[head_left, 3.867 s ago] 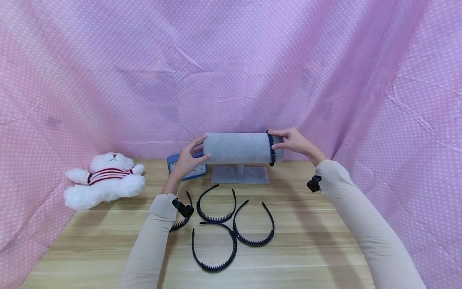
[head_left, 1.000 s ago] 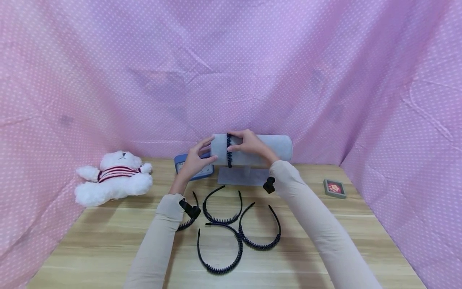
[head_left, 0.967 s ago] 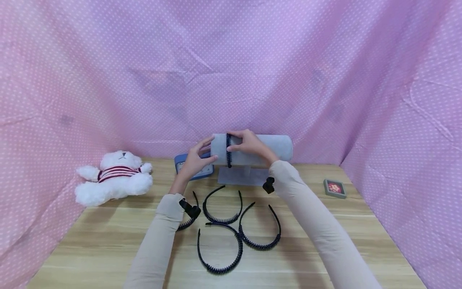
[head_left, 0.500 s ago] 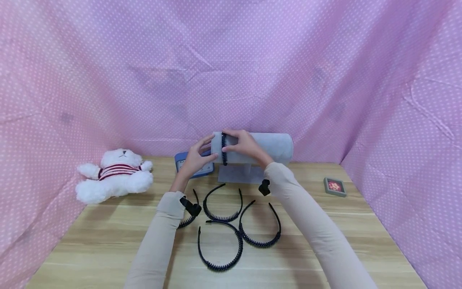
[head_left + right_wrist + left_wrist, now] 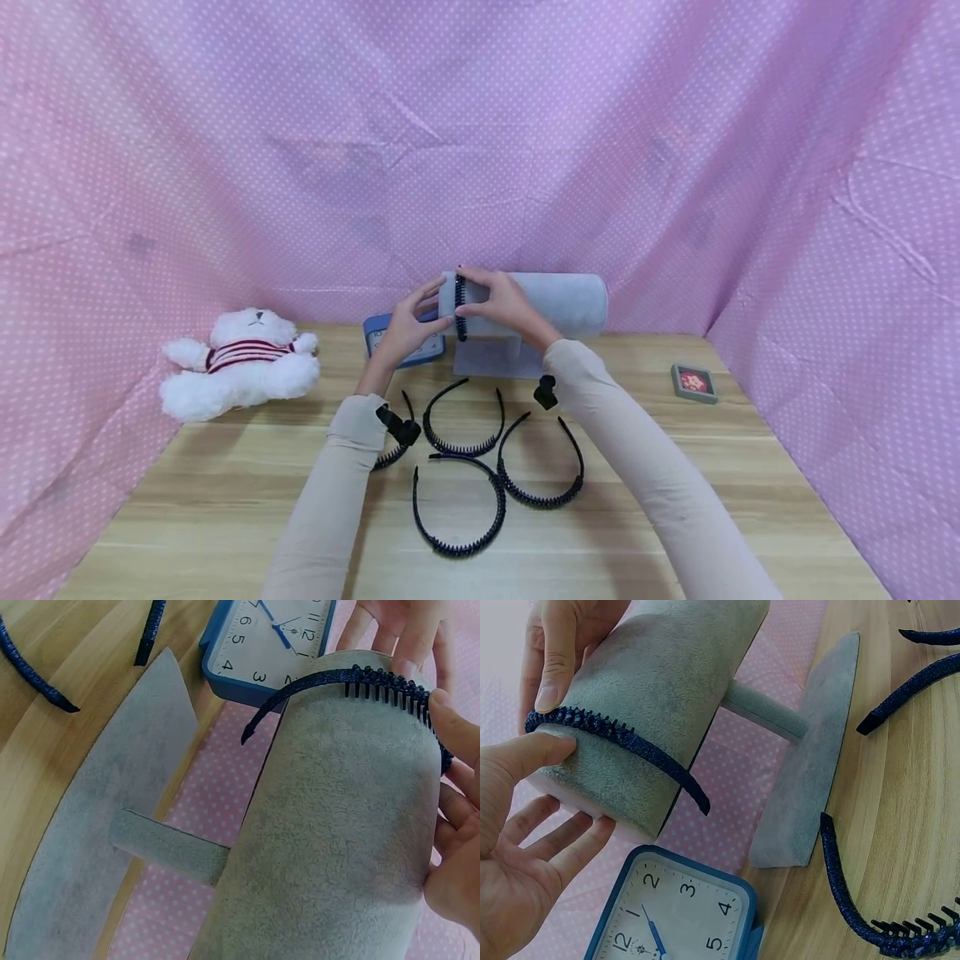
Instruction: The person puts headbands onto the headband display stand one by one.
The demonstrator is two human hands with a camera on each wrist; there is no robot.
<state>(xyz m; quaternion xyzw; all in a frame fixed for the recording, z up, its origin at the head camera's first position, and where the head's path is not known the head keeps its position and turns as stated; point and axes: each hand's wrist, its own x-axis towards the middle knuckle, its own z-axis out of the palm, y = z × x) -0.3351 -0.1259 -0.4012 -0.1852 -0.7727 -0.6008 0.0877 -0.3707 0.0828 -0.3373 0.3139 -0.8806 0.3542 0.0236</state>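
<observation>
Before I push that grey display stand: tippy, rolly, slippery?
Likely top-heavy: its wide cylinder sits on a single slim post. Unlikely to roll, since the base looks flat. Probably not slippery to hold, as the cylinder's surface looks velvety.

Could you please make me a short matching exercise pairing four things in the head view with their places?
1. Plush bear
2. Blue clock
3. Small grey-framed square
4. Headband touched by the right hand

A. Partly hidden behind the left hand
B. Around the grey padded roller
C. On the table's left side
D. Near the table's right edge

Pairs: 1-C; 2-A; 3-D; 4-B
</observation>
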